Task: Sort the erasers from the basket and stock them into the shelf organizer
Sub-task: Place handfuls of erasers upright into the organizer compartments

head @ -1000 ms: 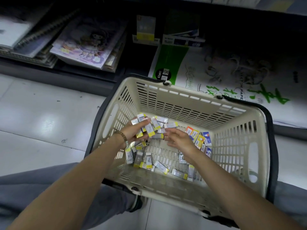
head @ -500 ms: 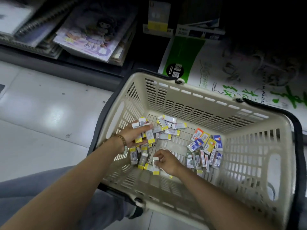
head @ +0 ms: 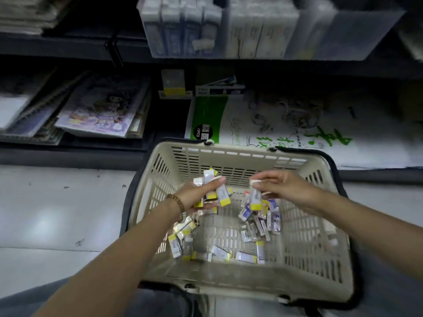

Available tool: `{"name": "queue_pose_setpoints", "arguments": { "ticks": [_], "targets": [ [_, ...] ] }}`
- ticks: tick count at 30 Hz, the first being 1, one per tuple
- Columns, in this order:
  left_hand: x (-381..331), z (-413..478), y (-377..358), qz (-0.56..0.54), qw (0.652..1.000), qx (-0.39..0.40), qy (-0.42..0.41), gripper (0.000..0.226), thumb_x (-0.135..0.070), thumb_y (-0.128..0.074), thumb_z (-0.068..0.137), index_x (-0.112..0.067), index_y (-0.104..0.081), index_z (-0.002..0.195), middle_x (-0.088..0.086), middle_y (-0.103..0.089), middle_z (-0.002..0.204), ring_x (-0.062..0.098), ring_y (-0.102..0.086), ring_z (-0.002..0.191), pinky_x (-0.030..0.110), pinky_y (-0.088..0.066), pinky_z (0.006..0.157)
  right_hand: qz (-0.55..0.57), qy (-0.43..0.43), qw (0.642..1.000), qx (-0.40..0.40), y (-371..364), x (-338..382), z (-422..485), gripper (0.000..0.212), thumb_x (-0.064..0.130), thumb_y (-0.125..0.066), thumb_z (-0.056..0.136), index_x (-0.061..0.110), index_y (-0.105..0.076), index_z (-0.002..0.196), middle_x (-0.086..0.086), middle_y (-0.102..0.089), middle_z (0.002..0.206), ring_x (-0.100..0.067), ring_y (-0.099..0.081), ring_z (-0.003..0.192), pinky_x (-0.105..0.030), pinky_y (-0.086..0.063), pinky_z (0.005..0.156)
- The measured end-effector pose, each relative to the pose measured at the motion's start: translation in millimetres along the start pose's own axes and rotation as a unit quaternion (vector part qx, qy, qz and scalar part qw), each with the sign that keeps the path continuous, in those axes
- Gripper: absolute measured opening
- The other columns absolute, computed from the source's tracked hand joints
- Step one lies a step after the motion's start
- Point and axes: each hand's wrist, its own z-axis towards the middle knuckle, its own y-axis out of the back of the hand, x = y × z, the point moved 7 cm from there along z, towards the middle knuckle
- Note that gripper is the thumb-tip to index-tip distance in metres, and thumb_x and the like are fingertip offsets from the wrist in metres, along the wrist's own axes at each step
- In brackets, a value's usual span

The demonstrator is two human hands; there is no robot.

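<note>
A beige basket (head: 318, 266) sat on the pale tiled floor (head: 57, 213) before dark shelves (head: 68, 46). The left hand (head: 196, 195) gripped several yellow-ended erasers (head: 223, 194); the right hand (head: 281, 186) pinched one eraser (head: 255, 199) above the loose ones (head: 245, 256) in the basket.

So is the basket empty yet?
Not empty: many loose erasers lie scattered across the basket floor.

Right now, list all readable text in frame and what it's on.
"20PCS": black round sticker on the green-and-white paper pack.
"PAPE": printed sideways on the same pack, with the rest blurred.
Large green characters on the pack: visible, but I can't read them reliably.
Wrappers of the erasers in the basket: too blurred to read.
Shelf tags: too blurred to read.
</note>
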Motion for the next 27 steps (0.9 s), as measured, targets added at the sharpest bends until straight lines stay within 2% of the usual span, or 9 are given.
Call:
{"name": "queue_pose_setpoints", "arguments": {
  "ticks": [2, 4, 5, 6, 8, 11, 14, 19, 27],
  "targets": [
    [-32, -11, -21, 0.041, 0.999, 0.028, -0.022, 0.035, -0.044, -0.081, 0.056, -0.02, -0.074, 0.08, 0.0, -0.075, 0.084, 0.007, -0.071, 0.076, 0.02, -0.054, 0.057, -0.007, 0.037, 0.999, 0.011, 17, 45, -26, 0.027, 0.023, -0.072, 0.073, 0.019, -0.07, 0.101, 0.006, -0.074, 0.084, -0.001, -0.066, 0.073, -0.013, -0.051, 0.064],
    [-69, -23, -40, 0.092, 0.993, 0.033, -0.063, 0.066, -0.062, -0.083, 0.038, -0.023, -0.075, 0.091, 0.003, -0.073, 0.1, 0.015, -0.068, 0.094, 0.028, -0.056, 0.071, -0.005, 0.077, 0.997, 0.016, 27, 86, -50, 0.029, 0.028, -0.071, 0.07, 0.02, -0.071, 0.097, 0.002, -0.074, 0.087, -0.004, -0.067, 0.078, -0.013, -0.051, 0.066],
    [-85, -29, -47, 0.115, 0.99, 0.028, -0.081, 0.079, -0.07, -0.081, 0.032, -0.025, -0.074, 0.096, 0.002, -0.072, 0.104, 0.016, -0.067, 0.098, 0.032, -0.056, 0.077, -0.001, 0.098, 0.995, 0.017, 30, 104, -61, 0.026, 0.028, -0.072, 0.069, 0.02, -0.072, 0.094, 0.001, -0.074, 0.088, -0.006, -0.067, 0.079, -0.014, -0.051, 0.067],
    [-101, -37, -54, 0.126, 0.986, 0.027, -0.104, 0.082, -0.076, -0.078, 0.027, -0.028, -0.074, 0.094, 0.0, -0.073, 0.101, 0.014, -0.068, 0.095, 0.032, -0.056, 0.074, 0.0, 0.119, 0.993, 0.017, 32, 121, -70, 0.023, 0.028, -0.072, 0.069, 0.02, -0.072, 0.091, -0.001, -0.073, 0.087, -0.007, -0.067, 0.079, -0.015, -0.052, 0.068],
    [-132, -58, -72, 0.111, 0.981, 0.035, -0.155, 0.068, -0.079, -0.074, 0.023, -0.037, -0.074, 0.077, -0.006, -0.075, 0.087, 0.005, -0.07, 0.077, 0.021, -0.053, 0.056, 0.005, 0.164, 0.986, 0.005, 35, 150, -86, 0.021, 0.026, -0.071, 0.069, 0.018, -0.071, 0.089, -0.001, -0.073, 0.084, -0.007, -0.066, 0.077, -0.016, -0.053, 0.069],
    [-166, -86, -90, 0.103, 0.972, 0.008, -0.211, 0.06, -0.079, -0.072, 0.032, -0.038, -0.073, 0.075, -0.005, -0.075, 0.085, 0.005, -0.07, 0.071, 0.016, -0.046, 0.047, 0.027, 0.213, 0.977, 0.002, 35, 179, -98, 0.024, 0.023, -0.068, 0.074, 0.013, -0.07, 0.096, -0.004, -0.074, 0.09, -0.011, -0.07, 0.081, -0.017, -0.053, 0.069],
    [-185, -100, -94, 0.084, 0.969, -0.026, -0.232, 0.055, -0.079, -0.07, 0.038, -0.037, -0.073, 0.073, -0.007, -0.074, 0.079, 0.003, -0.067, 0.062, 0.015, -0.046, 0.047, 0.033, 0.221, 0.975, 0.01, 35, 198, -102, 0.028, 0.025, -0.069, 0.075, 0.013, -0.071, 0.099, -0.009, -0.074, 0.095, -0.018, -0.071, 0.086, -0.02, -0.055, 0.069],
    [-197, -103, -94, 0.075, 0.966, -0.043, -0.245, 0.073, -0.08, -0.066, 0.033, -0.028, -0.073, 0.083, -0.008, -0.075, 0.082, 0.002, -0.068, 0.066, 0.016, -0.049, 0.052, 0.065, 0.25, 0.966, -0.028, 38, 212, -98, 0.029, 0.025, -0.072, 0.068, 0.011, -0.069, 0.093, -0.01, -0.074, 0.091, -0.019, -0.07, 0.082, -0.024, -0.056, 0.078],
    [-215, -108, -94, 0.057, 0.964, -0.022, -0.257, 0.066, -0.065, -0.066, 0.046, -0.018, -0.071, 0.092, -0.005, -0.073, 0.075, 0.001, -0.065, 0.061, 0.014, -0.046, 0.048, 0.073, 0.199, 0.977, -0.004, 25, 210, -90, 0.04, 0.036, -0.074, 0.062, 0.015, -0.071, 0.095, -0.003, -0.07, 0.079, -0.009, -0.056, 0.055, -0.017, -0.048, 0.053]
  ]
}}
